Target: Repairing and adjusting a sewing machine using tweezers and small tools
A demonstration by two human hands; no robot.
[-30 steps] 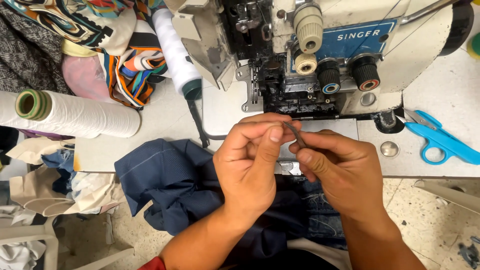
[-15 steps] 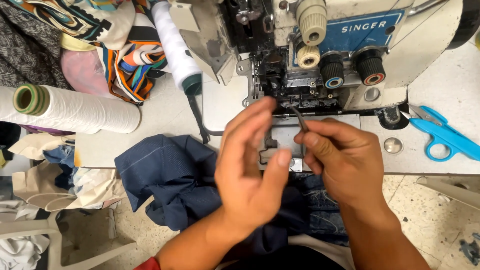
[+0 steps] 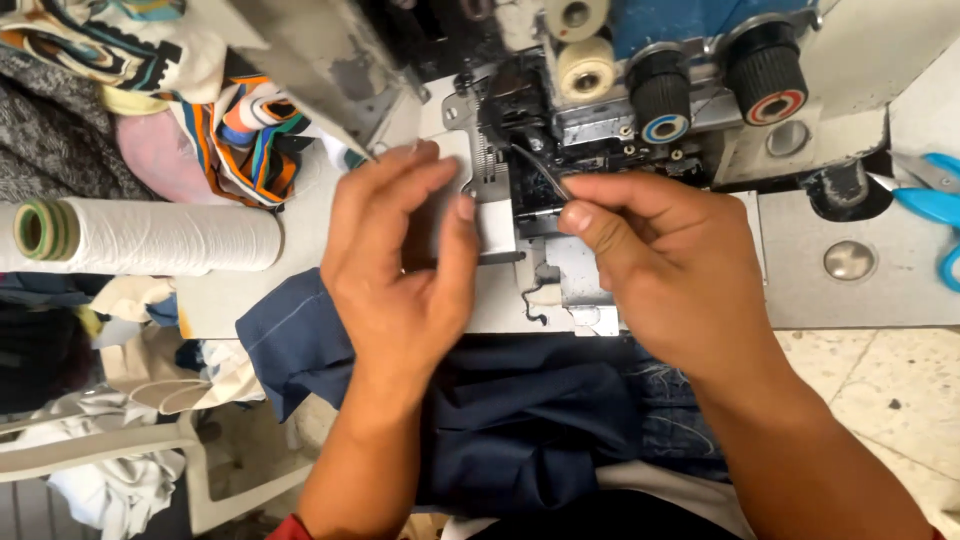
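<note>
My right hand [image 3: 670, 270] pinches thin metal tweezers [image 3: 545, 172], whose tips reach into the dark mechanism of the overlock sewing machine [image 3: 600, 110]. My left hand [image 3: 400, 270] hovers just left of the needle plate [image 3: 492, 200] with fingers apart, holding nothing that I can see. Dark blue fabric [image 3: 520, 420] lies bunched at the table's near edge, under both wrists.
A white thread cone [image 3: 150, 238] lies on its side at the left. Colourful patterned cloth [image 3: 240, 130] is piled at the back left. Blue-handled scissors [image 3: 930, 200] rest at the right edge. Two round tension knobs [image 3: 710, 85] sit on the machine front. A white plastic chair [image 3: 130, 450] stands lower left.
The view has closed in on the machine. My hands parted: the left opened and shifted left, while the right pushed the tweezers forward into the mechanism.
</note>
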